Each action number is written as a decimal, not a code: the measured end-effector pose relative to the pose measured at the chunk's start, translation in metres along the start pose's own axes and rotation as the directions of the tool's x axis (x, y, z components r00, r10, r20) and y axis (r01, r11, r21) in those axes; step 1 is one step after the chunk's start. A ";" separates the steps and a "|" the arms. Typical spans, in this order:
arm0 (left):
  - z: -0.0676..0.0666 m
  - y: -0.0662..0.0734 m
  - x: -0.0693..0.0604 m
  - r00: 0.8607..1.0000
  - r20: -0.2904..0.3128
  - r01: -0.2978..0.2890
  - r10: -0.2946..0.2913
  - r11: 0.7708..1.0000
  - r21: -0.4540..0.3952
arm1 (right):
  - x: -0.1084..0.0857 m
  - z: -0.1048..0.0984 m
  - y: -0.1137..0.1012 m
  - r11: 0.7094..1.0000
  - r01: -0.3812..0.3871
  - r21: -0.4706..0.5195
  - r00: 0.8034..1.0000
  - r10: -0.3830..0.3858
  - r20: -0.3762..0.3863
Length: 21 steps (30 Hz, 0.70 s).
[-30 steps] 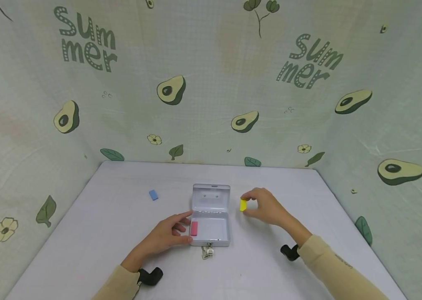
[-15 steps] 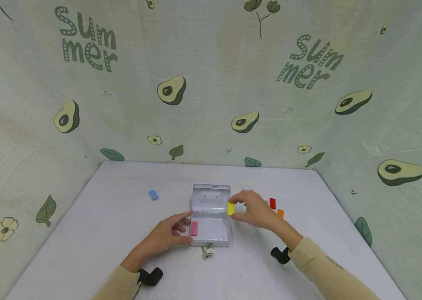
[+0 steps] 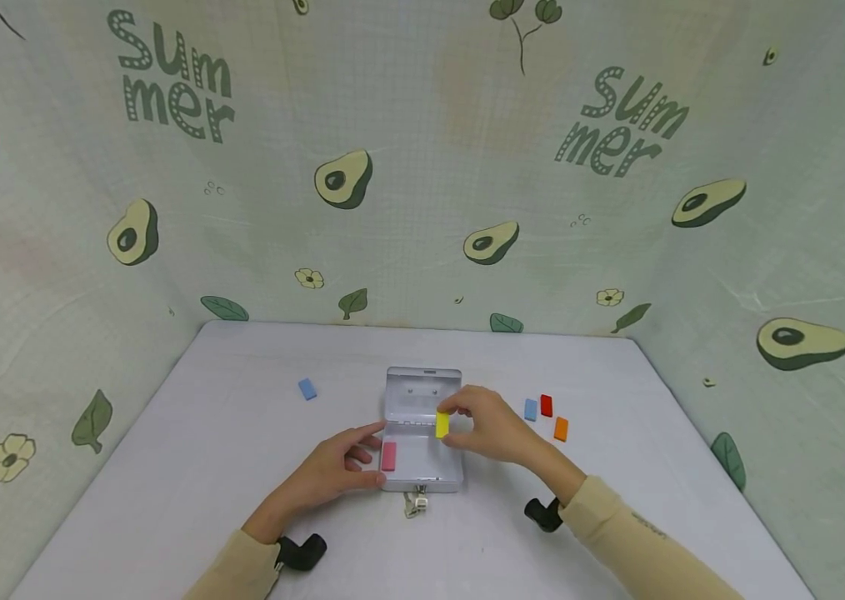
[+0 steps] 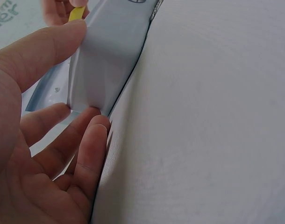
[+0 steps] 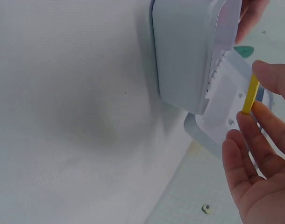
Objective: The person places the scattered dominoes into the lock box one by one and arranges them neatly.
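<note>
1. Pinching the yellow block (image 3: 442, 425), the right hand (image 3: 487, 425) has moved leftward in the head view: a second ago the block was over the table (image 3: 242, 358) right of the box (image 3: 441, 487), and now it appears in front of the box's rear right part, near the hinge.
2. That shift suggests the carry to the box is mostly done, while release is not; the pinch is narrow, thumb against fingertips.
3. With the hand out of the way, the pale blue block (image 3: 531, 409), red block (image 3: 546, 406) and orange block (image 3: 561, 429) show fully, right of centre. They look like pieces yet to be dealt with, as does the blue block (image 3: 307, 389) left of the lid (image 3: 422, 398).
4. Unchanged, the left hand (image 3: 332, 468) touches the box's left end, thumb and forefinger spread wide, apparently steadying it. The pink block (image 3: 388, 457) lies inside, along the left wall.
5. Hard to tell: the yellow block's height above the box floor. The right wrist view shows it against the lid, seemingly touching neither.
6. In the left wrist view, the thumb hides part of the yellow block and the top edge crops the right hand. The lock (image 3: 420, 503) at the box's front is too small to read clearly.
</note>
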<state>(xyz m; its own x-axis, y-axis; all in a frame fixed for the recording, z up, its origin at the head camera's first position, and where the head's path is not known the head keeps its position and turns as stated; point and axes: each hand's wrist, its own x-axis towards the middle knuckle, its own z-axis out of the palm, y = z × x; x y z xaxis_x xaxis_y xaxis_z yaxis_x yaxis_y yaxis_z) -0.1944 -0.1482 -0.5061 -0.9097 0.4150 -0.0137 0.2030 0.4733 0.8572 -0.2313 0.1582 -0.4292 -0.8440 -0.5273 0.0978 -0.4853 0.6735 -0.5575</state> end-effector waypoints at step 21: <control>-0.001 0.000 0.000 1.000 0.002 -0.016 0.016 1.000 -0.003 | 0.006 0.023 -0.015 0.998 0.063 0.025 0.997 -0.064 0.053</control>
<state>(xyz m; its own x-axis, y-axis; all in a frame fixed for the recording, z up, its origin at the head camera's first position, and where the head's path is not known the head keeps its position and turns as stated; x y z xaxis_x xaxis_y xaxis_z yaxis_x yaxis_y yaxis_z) -0.1952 -0.1488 -0.5051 -0.9054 0.4245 -0.0009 0.2167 0.4640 0.8589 -0.2236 0.1333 -0.4399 -0.7982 -0.5957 0.0897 -0.5314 0.6261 -0.5706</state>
